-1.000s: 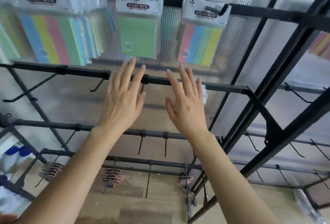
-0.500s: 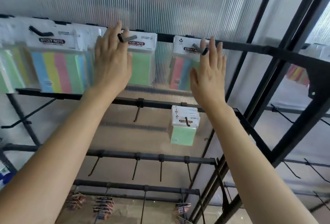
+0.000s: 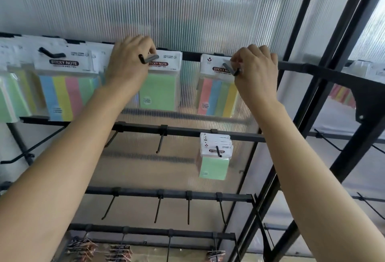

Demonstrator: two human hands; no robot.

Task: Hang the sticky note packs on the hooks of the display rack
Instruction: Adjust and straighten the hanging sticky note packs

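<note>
Gripping the header of the green pack [image 3: 161, 88] with the left hand [image 3: 127, 69], fingers curled over its top edge beside the left hook [image 3: 150, 59]. Pinching the header of the striped pack [image 3: 218, 97] with the right hand [image 3: 257, 74], fingertips closed right at the right hook [image 3: 230, 69]. Both packs hanging from the top bar [image 3: 190, 55] of the rack [image 3: 302, 67], apparently threaded, though partly hidden by fingers.

Likely risks: tearing a punched hole by tugging sideways against an upturned hook tip; dropping a pack by letting go before the hole clears that tip; knocking the neighbouring packs [image 3: 62, 90] askew with the left wrist.

No box or bin in view. Clear sleeves around every pad. Lower down, a bundle [image 3: 213, 165] of green packs on one hook, bare hooks [image 3: 160, 142] beside it, and small dark items [image 3: 118, 251] on the lowest row, too blurred to name.
</note>
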